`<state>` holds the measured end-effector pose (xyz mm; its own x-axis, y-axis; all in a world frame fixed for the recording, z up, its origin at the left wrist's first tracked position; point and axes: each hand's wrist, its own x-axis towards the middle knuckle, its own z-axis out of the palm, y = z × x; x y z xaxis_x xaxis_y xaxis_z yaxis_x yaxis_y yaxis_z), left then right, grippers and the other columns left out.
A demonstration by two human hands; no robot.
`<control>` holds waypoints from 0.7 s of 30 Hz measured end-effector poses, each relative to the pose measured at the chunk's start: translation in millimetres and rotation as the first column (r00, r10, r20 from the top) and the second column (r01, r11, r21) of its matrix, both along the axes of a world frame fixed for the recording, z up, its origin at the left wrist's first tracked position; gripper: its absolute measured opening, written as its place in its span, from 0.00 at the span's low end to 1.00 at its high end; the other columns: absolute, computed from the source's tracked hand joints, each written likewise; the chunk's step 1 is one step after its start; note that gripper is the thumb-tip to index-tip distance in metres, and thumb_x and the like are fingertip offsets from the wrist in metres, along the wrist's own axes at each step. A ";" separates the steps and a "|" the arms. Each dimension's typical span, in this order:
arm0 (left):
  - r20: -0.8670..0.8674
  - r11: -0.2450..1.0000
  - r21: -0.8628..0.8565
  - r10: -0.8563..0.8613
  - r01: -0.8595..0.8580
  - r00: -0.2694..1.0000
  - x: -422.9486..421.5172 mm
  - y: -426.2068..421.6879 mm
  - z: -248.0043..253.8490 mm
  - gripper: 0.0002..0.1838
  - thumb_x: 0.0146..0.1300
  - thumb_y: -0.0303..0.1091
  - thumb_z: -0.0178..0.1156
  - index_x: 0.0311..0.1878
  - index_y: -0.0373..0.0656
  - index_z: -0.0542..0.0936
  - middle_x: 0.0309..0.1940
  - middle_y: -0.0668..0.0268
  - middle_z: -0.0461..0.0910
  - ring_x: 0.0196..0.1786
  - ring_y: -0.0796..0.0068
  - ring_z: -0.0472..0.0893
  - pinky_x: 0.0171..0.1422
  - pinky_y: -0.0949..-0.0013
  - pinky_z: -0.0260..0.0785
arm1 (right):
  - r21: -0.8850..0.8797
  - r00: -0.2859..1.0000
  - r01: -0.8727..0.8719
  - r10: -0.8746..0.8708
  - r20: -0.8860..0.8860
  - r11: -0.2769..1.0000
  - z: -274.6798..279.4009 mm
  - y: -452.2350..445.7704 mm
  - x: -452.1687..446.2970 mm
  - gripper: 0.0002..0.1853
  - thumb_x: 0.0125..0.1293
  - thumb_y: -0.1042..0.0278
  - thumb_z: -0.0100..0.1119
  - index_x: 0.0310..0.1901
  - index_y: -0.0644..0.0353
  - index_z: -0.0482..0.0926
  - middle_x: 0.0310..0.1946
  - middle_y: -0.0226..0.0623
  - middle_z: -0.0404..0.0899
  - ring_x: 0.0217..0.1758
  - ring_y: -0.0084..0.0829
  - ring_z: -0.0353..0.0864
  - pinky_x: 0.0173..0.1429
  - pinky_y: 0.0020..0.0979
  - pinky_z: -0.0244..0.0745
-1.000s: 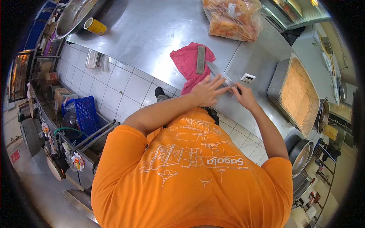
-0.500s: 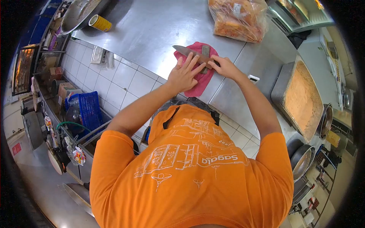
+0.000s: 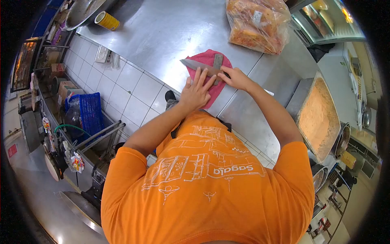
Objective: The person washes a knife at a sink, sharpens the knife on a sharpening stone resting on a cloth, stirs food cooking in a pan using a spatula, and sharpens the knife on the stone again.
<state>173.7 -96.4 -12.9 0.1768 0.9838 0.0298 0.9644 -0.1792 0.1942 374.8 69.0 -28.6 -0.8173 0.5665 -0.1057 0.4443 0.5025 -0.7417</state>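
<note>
A kitchen knife (image 3: 199, 65) lies across a grey whetstone (image 3: 218, 62), its tip pointing left. Beneath them is a pink cloth (image 3: 211, 98) on the steel table. My right hand (image 3: 236, 79) is closed around the dark handle, which is mostly hidden by the fingers. My left hand (image 3: 196, 92) has its fingers stretched and spread, with the fingertips resting on the blade near the stone. Part of the whetstone is covered by the knife and fingers.
Beyond the cloth on the steel table (image 3: 162, 34) sits a plastic bag of orange-coloured meat (image 3: 258, 26). A yellow can (image 3: 107, 21) stands by a large metal pan (image 3: 79, 14) at far left. To the right is a deep tray of orange powder (image 3: 321, 118); a blue crate (image 3: 90, 116) is at left.
The knife and both hands have slid slightly toward my body and left over the whetstone. The whole view has also shifted a little.
</note>
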 end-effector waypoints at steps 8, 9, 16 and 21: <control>-0.106 0.989 0.149 -0.001 0.017 0.994 54.7 27.4 -12.0 0.39 0.68 0.50 0.51 0.83 0.56 0.63 0.80 0.51 0.63 0.83 0.52 0.59 0.76 0.45 0.50 | 0.041 0.998 -0.063 0.062 0.014 0.997 -3.8 42.5 55.0 0.13 0.78 0.57 0.60 0.47 0.60 0.79 0.32 0.55 0.83 0.35 0.58 0.84 0.40 0.48 0.76; -0.107 0.989 0.150 0.005 0.011 0.994 60.2 35.1 -13.4 0.39 0.68 0.50 0.51 0.83 0.56 0.63 0.80 0.51 0.63 0.83 0.52 0.59 0.76 0.45 0.50 | 0.066 0.997 -0.070 0.068 0.034 0.995 -7.2 52.6 64.3 0.13 0.78 0.57 0.59 0.47 0.60 0.79 0.31 0.55 0.82 0.33 0.57 0.83 0.39 0.47 0.75; -0.030 0.979 0.201 0.029 -0.023 0.999 86.5 90.4 -22.6 0.38 0.66 0.49 0.55 0.81 0.54 0.68 0.80 0.50 0.64 0.83 0.50 0.58 0.76 0.48 0.49 | 0.041 0.980 -0.119 0.111 0.165 0.992 37.7 107.3 72.2 0.13 0.78 0.59 0.61 0.45 0.61 0.78 0.29 0.53 0.80 0.30 0.54 0.80 0.37 0.45 0.73; -0.055 0.965 0.264 0.002 0.013 0.998 97.5 128.7 -7.0 0.38 0.65 0.49 0.56 0.80 0.56 0.69 0.80 0.53 0.63 0.84 0.49 0.56 0.77 0.48 0.49 | 0.231 0.994 -0.084 0.064 0.092 0.969 51.8 135.6 94.8 0.12 0.77 0.61 0.63 0.50 0.62 0.80 0.30 0.53 0.81 0.30 0.53 0.81 0.37 0.44 0.74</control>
<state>271.3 32.3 -19.9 0.1911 0.9413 0.2782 0.9710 -0.2227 0.0865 469.6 204.6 23.2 -0.8517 0.5220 -0.0468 0.4546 0.6914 -0.5615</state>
